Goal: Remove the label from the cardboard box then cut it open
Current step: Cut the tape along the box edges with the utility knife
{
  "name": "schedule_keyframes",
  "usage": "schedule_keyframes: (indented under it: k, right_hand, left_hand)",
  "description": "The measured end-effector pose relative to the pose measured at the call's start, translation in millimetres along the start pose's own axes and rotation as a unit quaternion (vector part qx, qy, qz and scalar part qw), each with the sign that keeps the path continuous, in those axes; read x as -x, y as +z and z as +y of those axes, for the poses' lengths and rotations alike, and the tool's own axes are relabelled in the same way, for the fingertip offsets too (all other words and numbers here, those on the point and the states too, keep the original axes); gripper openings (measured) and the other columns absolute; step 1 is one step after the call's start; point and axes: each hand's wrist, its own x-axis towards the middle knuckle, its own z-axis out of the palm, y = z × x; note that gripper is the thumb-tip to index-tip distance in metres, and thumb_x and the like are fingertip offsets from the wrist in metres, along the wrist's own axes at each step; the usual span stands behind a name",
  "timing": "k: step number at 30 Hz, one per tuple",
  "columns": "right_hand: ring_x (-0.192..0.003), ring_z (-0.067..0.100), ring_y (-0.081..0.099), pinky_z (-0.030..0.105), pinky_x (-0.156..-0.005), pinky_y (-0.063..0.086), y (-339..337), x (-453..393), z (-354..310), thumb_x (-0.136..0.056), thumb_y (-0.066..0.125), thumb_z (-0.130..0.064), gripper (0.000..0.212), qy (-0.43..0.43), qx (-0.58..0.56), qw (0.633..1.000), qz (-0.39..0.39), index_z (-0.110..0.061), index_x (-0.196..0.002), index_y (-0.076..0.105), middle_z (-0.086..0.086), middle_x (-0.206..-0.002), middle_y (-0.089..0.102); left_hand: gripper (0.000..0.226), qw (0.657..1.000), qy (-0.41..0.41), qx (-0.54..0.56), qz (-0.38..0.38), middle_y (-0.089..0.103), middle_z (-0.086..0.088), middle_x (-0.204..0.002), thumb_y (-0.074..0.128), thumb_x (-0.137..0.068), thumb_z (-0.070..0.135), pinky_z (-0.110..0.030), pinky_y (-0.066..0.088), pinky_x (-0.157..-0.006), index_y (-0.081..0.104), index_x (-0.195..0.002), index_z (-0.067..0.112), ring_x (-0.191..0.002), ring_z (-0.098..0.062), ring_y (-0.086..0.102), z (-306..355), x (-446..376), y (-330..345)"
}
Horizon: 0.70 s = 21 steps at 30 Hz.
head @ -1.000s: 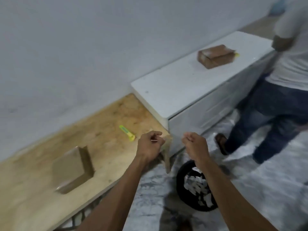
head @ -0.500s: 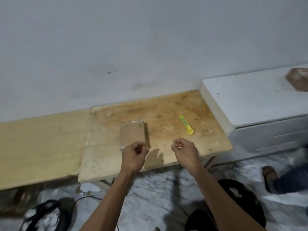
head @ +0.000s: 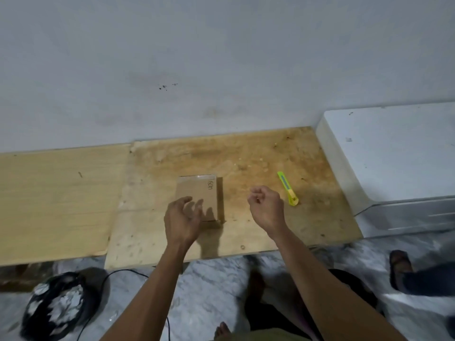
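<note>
A small flat cardboard box [head: 200, 193] lies on the stained plywood tabletop [head: 246, 230], with handwriting along its right edge and clear tape across its far edge. My left hand [head: 183, 217] hovers over the box's near left corner with fingers spread, holding nothing. Right of the box, my right hand [head: 267, 206] hangs above the table with fingers loosely curled and nothing visible in it. A yellow-green utility knife [head: 287, 188] lies on the table just right of that hand.
A white cabinet [head: 394, 163] abuts the table on the right. A paler board [head: 56, 200] extends the surface to the left. On the floor are a black bag [head: 59, 306] with a cable and another person's sandalled foot [head: 400, 267].
The view has swung left and down until the box sits centred. My left hand has opened and moved over the box. My right hand stayed curled near the knife.
</note>
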Motion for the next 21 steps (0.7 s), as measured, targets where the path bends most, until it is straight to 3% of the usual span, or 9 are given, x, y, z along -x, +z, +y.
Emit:
schedule_keyframes:
  k: [4,8,16,21]
  right_hand:
    - [-0.107,0.028,0.064,0.018,-0.079,0.04,-16,-49,10,-0.092,0.054,-0.007,0.023,-0.006,0.068,0.996,0.06,0.0,-0.111,0.066,0.013,-0.115,0.069]
    - [-0.112,0.033,0.059,0.033,-0.087,0.046,-32,-95,37,-0.09,0.053,-0.008,0.03,0.054,0.141,0.985,0.087,-0.009,-0.119,0.062,0.015,-0.119,0.064]
    - [-0.125,0.034,0.044,0.045,-0.09,0.047,-43,-130,72,-0.09,0.056,-0.016,0.038,0.13,0.27,0.951,0.072,-0.021,-0.127,0.055,0.012,-0.127,0.053]
    - [-0.117,0.041,0.049,0.045,-0.088,0.049,-36,-134,81,-0.084,0.059,-0.01,0.035,0.14,0.306,0.938,0.083,-0.016,-0.119,0.058,0.017,-0.12,0.054]
  left_hand:
    - [0.05,0.998,-0.017,-0.066,0.007,0.046,-0.013,-0.143,0.068,-0.086,0.038,-0.047,0.044,-0.099,0.057,-0.132,0.019,-0.129,-0.034,0.046,8,-27,19]
    - [0.068,0.99,-0.069,-0.123,0.007,0.032,-0.012,-0.154,0.072,-0.081,0.045,-0.056,0.042,-0.102,0.048,-0.141,0.021,-0.138,-0.038,0.035,7,-50,35]
    - [0.063,0.985,-0.105,-0.138,-0.002,0.033,-0.008,-0.15,0.075,-0.079,0.048,-0.061,0.039,-0.102,0.049,-0.132,0.027,-0.137,-0.036,0.033,4,-61,53]
    - [0.066,0.983,-0.114,-0.14,-0.007,0.03,-0.006,-0.15,0.073,-0.078,0.053,-0.059,0.04,-0.101,0.049,-0.134,0.027,-0.137,-0.032,0.03,1,-63,54]
